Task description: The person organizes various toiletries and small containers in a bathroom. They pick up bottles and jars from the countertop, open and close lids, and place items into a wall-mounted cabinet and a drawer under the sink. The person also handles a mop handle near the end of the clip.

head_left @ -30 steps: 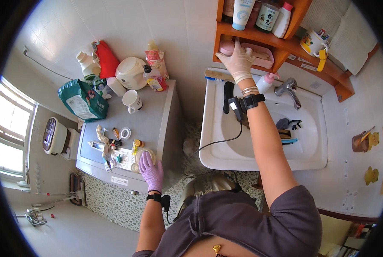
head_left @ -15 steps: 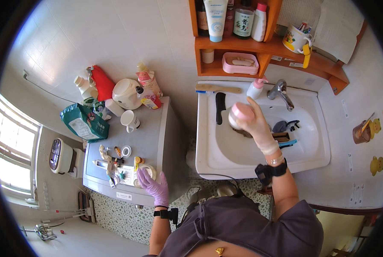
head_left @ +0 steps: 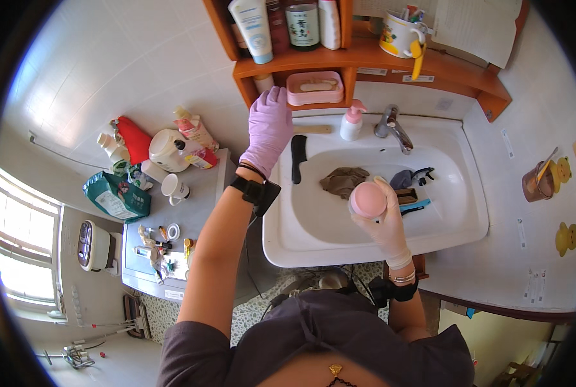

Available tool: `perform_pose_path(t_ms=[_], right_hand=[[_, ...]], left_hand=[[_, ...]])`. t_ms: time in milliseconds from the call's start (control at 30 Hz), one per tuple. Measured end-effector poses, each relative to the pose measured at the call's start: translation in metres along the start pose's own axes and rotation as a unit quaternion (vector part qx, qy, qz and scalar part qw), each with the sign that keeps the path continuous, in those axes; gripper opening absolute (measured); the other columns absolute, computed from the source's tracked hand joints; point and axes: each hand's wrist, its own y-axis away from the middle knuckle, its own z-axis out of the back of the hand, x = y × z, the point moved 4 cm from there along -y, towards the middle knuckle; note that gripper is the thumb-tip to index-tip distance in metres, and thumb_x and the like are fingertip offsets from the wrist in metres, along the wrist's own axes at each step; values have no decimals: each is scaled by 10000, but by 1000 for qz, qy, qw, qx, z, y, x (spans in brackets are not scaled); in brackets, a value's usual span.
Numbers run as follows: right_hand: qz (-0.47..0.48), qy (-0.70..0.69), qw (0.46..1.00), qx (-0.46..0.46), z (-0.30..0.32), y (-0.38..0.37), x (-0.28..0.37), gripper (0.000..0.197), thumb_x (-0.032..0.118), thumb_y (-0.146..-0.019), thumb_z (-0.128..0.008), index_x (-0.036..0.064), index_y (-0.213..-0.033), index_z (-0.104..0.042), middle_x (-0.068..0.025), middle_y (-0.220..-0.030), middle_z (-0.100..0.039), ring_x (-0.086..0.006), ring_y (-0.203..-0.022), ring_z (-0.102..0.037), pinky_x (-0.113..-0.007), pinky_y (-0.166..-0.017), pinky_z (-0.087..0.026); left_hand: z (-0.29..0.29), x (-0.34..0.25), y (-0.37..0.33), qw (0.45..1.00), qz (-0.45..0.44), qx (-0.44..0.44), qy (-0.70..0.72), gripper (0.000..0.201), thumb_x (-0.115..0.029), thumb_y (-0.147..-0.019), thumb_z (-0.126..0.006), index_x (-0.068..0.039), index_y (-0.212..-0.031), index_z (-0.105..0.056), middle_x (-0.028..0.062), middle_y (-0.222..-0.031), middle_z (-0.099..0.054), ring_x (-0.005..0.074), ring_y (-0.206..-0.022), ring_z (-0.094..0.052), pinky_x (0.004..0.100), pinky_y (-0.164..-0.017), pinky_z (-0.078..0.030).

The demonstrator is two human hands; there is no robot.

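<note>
1. Pink-lidded jar (head_left: pixel 368 200), right of the frame's centre, is held above the sink (head_left: pixel 278 238). Its lid faces the camera, so its base-to-lid axis points up toward the viewer and looks foreshortened; a sliver of pale body shows at the lid's left.
2. Cream-gloved, the right hand (head_left: pixel 386 227) holds the jar from its right and lower sides, thumb and fingers spread around it.
3. Lilac-gloved, the left hand (head_left: pixel 270 127) is at upper centre, fingers close together and pointing up the frame. Whether it grips anything, I cannot tell.
4. Behind those fingertips, in the wooden shelf's (head_left: pixel 288 63) lower compartment, are a white container (head_left: pixel 263 81), partly hidden, and a pink soap box (head_left: pixel 314 97), its long axis running left to right.
5. Brown cloth (head_left: pixel 344 182) lies in the basin, just left of and above the jar in the frame.
6. Black comb (head_left: pixel 298 158), its long axis nearly vertical in the frame, rests on the sink's left rim.
</note>
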Motion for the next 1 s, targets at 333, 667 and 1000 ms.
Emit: perform_pose_path(t_ms=[333, 667, 1000], right_hand=[[48, 23, 998, -16, 60, -9, 26, 800, 92, -700, -850, 37, -1368, -413, -127, -1368, -441, -225, -1230, -502, -356, -1015, -455], [107, -41, 991, 69, 40, -68, 45, 849, 3, -777, -757, 51, -1486, -292, -134, -1495, -328, -238, -1369, -379, -370, -1056, -440], [275, 137, 929, -207, 69, -143, 73, 648, 59, -807, -745, 41, -1373, -430, -175, -1427, -393, -278, -1279, -437, -393, -991, -420]], left_hand=[[35, -161, 58, 650, -3, 411, 639, 877, -275, -851, -760, -95, -1532, -238, 85, -1536, -333, 185, -1367, -366, 350, -1117, -341], [37, -157, 26, 703, 206, 240, 636, 767, -128, -794, -803, -47, -1441, -398, 62, -1278, -535, 137, -1181, -512, 297, -1023, -424], [24, -123, -91, 911, 122, -108, 378, 728, -186, -714, -824, 19, -1296, -437, 181, -1191, -522, 283, -1078, -580, 359, -883, -506]])
